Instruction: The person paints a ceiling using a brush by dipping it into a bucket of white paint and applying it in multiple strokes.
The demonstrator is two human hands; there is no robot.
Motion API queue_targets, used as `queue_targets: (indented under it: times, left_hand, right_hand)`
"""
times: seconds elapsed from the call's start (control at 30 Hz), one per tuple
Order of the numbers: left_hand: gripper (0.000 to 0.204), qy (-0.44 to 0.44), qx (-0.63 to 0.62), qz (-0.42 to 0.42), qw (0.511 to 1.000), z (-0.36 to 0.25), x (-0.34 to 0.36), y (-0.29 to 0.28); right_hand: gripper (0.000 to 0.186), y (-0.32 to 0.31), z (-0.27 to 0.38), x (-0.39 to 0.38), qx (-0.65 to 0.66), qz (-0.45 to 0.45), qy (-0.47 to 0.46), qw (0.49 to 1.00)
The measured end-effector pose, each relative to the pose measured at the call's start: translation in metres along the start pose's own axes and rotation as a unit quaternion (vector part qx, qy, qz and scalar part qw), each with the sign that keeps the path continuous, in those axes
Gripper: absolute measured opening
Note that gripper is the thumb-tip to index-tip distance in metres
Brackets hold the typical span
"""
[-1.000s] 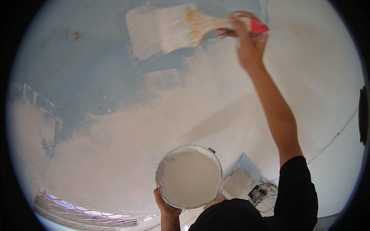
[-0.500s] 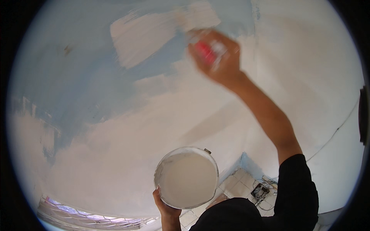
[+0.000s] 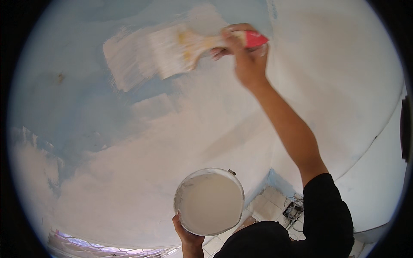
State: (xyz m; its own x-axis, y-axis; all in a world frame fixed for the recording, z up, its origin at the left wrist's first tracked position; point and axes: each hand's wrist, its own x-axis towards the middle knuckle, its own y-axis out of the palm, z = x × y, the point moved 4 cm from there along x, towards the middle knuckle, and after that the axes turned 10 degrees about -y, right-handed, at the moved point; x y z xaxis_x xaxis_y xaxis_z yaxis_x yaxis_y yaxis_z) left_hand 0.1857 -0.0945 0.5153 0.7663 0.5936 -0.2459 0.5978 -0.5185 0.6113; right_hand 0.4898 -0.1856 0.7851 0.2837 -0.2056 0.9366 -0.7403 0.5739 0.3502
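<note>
A wide paintbrush [image 3: 189, 48] with a red-tipped handle is gripped in my right hand [image 3: 249, 56], which is raised at the upper middle. Its bristles lie against a pale fresh patch on the wall [image 3: 81, 103], whose upper left is still blue while the lower part is whitish. Motion blurs the bristles somewhat. Low in the middle, my left hand [image 3: 188, 232] holds a round bucket [image 3: 177, 202] by its near left rim. Inside it is off-white paint [image 3: 213, 202], seen from above.
Below right, a tiled floor [image 3: 264, 205] shows with a dark box and tangled wires [image 3: 293, 210] in the corner. A thin cable [image 3: 365, 149] runs along the right wall. At the lower left there is a window grille [image 3: 99, 248].
My right hand has turned, so the brush now points left and shows clearly, with its bristles on the pale patch. The bucket stays nearly in place.
</note>
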Motion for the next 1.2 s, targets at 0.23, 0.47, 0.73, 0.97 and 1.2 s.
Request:
queue_targets:
  times: [0.23,0.47,0.73,0.97,1.2]
  left_hand:
    - [0.051,0.079,0.043,0.054,0.994,-0.001,-0.004,0.004]
    - [0.055,0.003,-0.029,0.011,1.000,0.003,0.001,0.008]
    - [0.057,0.003,-0.012,-0.002,1.000,0.001,0.001,0.007]
    - [0.061,-0.001,-0.011,-0.010,1.000,0.002,0.002,0.001]
    - [0.061,-0.010,-0.013,0.008,1.000,0.001,0.006,-0.004]
  right_hand:
    - [0.014,-0.114,0.022,0.050,-0.345,-0.027,-0.143,0.927]
    - [0.012,-0.045,0.014,-0.006,-0.374,0.166,-0.243,0.880]
    - [0.020,0.061,0.065,-0.064,-0.106,0.164,-0.219,0.956]
    - [0.007,-0.015,0.000,-0.043,0.035,0.011,0.046,0.998]
    - [0.009,-0.064,0.042,-0.021,-0.190,0.005,-0.044,0.981]
